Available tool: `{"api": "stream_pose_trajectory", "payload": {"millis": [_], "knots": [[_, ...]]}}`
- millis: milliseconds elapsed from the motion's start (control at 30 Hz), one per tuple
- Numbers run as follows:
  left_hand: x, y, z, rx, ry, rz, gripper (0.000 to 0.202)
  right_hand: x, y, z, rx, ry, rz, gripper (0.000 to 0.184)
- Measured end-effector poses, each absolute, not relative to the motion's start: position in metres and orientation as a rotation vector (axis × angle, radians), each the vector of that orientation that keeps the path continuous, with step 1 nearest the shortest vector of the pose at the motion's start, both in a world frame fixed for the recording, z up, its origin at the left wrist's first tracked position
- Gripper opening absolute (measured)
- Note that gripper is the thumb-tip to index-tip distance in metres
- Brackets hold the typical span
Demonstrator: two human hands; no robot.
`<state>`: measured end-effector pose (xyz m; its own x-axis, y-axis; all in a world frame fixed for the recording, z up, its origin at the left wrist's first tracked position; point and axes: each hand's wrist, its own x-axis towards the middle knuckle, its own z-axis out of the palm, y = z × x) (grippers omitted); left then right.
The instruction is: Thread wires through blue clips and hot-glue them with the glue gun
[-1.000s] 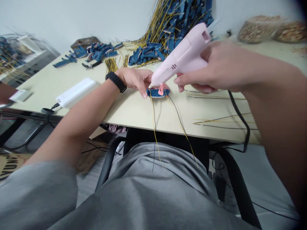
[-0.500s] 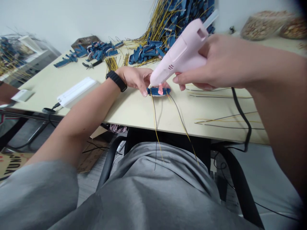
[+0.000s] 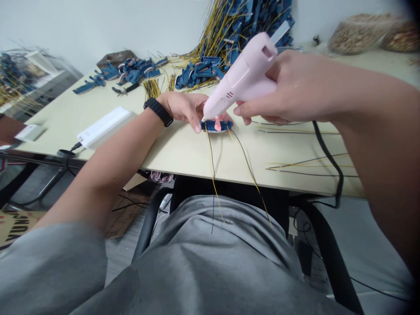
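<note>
Over the table my right hand (image 3: 278,94) is wrapped round the grip of a pink glue gun (image 3: 241,78), which tilts down to the left with a glue stick (image 3: 281,33) poking out of its back. Its nozzle is at the left end of a small blue plastic part (image 3: 211,126). That part is pinched in my left hand (image 3: 188,110), thumb in front and the other fingers partly hidden behind the glue gun. Yellow and black wires (image 3: 213,166) run from both ends of the part, over the table edge and onto my lap.
Loose wires (image 3: 305,168) lie to the right near the glue gun's black cord (image 3: 328,153). At the back is a heap of wired blue parts (image 3: 243,35). Pliers (image 3: 126,90) and a white box-shaped device (image 3: 105,127) are at left; bags (image 3: 357,35) stand at back right.
My right hand and the back of the glue gun have shifted slightly left and down. The nozzle stays at the part's left end, and my left hand keeps its hold.
</note>
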<state>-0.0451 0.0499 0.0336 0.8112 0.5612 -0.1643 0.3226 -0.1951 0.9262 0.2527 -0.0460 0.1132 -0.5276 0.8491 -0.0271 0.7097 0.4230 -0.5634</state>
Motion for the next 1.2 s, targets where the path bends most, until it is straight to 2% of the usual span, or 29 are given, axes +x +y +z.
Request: {"api": "stream_pose_trajectory", "payload": {"millis": [100,300,600,800,967,1133,1200], "knots": [[-0.046,0.05,0.036,1.743,0.653,0.121,0.111,0.253,-0.044,0.111,-1.41,-2.413,0.714,0.023],[-0.044,0.042,0.043,1.73,0.693,0.154,0.107,0.254,-0.042,0.109,-1.43,-2.414,0.676,0.019],[-0.048,0.058,0.027,1.763,0.634,0.149,0.11,0.255,-0.045,0.113,-1.351,-2.43,0.742,0.024],[-0.056,0.059,0.025,1.776,0.719,0.12,0.088,0.255,-0.044,0.112,-1.38,-2.436,0.701,0.028],[-0.058,0.06,0.024,1.761,0.698,0.135,0.088,0.254,-0.046,0.114,-1.412,-2.453,0.692,0.029],[-0.053,0.055,0.026,1.766,0.66,0.174,0.074,0.254,-0.046,0.113,-1.423,-2.437,0.691,0.028],[-0.051,0.053,0.027,1.77,0.645,0.189,0.075,0.254,-0.047,0.113,-1.42,-2.432,0.701,0.028]]}}
